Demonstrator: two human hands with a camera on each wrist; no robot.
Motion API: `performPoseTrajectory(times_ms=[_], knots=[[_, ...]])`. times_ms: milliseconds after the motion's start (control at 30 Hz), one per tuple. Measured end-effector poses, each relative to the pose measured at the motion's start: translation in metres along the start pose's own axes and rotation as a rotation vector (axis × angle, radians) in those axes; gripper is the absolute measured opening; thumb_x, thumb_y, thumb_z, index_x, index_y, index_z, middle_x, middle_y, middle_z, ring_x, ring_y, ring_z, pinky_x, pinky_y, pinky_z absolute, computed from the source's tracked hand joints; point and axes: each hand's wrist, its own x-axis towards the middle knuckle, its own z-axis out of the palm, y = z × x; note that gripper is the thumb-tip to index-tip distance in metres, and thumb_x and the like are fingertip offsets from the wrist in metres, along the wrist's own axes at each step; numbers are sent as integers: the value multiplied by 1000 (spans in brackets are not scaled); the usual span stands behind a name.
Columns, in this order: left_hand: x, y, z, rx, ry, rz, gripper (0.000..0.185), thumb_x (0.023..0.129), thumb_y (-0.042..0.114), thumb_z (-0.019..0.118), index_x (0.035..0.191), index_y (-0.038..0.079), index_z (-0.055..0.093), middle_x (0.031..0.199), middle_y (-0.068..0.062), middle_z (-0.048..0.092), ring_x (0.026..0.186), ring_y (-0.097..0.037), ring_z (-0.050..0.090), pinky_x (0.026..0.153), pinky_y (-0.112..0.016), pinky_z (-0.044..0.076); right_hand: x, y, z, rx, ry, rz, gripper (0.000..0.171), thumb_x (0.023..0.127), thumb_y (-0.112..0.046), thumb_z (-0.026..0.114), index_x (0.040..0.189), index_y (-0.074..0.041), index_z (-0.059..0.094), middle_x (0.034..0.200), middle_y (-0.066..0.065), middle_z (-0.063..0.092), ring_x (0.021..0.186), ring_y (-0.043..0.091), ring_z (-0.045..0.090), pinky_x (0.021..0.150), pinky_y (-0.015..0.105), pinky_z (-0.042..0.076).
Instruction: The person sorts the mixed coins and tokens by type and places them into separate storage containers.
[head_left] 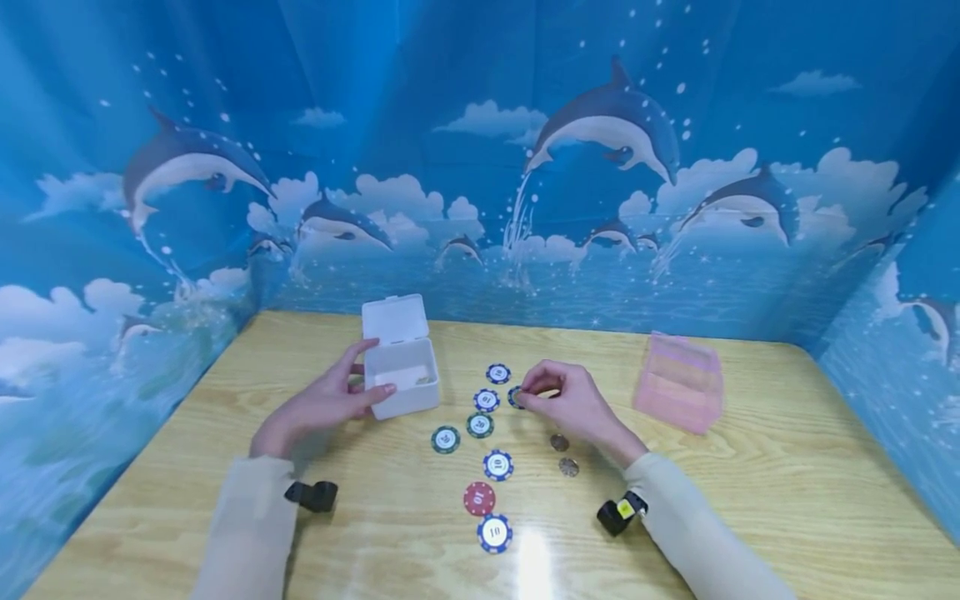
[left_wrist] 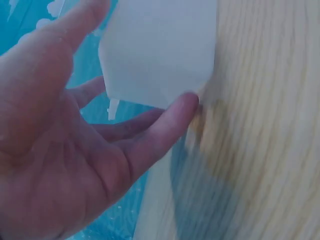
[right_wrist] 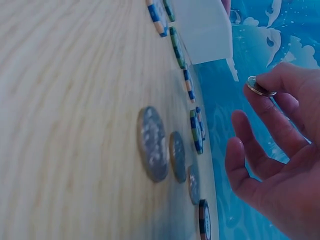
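**Coin pinched in R hand; L hand steadies white box**

R hand (head_left: pixel 573 404): thumb and forefinger pinch a small silver coin (right_wrist: pixel 260 87), lifted clear of the table (head_left: pixel 750 500), above the row of chips. Other fingers loosely spread.

L hand (head_left: pixel 322 404): fingers extended, spread around the white box (head_left: pixel 405 375); thumb tip on near corner, forefinger at far side. Flat contact, no curl round it.

White box: lid (head_left: pixel 394 317) open, tilted back; sits left of chips, centre-rear of table.

Chips (head_left: pixel 480 425): blue, green, one red (head_left: pixel 479 498), flat on table btwn hands. Two more coins (head_left: pixel 564 455) lie just below R hand.

Pink box (head_left: pixel 678 381): right rear, well apart from R hand.
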Motion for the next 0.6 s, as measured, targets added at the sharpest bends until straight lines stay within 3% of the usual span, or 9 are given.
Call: performPoseTrajectory(times_ms=[133,267,600], knots=[[0,4,0,41,9,5,97,98,53,64,165,23,0,157,-26,36,135,-44,52,88,-38,58,2,-4,2,29,-1,-30,17,89,-26,80,101,-17,72,98,0,76,94,24,71,83,37,56],[2,5,0,21,9,21,98,98,47,66,165,19,0,156,-29,35,134,-45,53,88,-39,59,3,-10,3,68,-13,-49,18,90,-26,79,103,-16,71,100,2,77,94,24,72,83,39,59],[5,2,4,-3,39,-22,102,93,49,72,165,21,5,157,-26,33,134,-46,53,91,-40,60,11,-23,9,105,5,-64,16,92,-23,77,103,-14,70,101,3,76,95,21,71,81,36,59]])
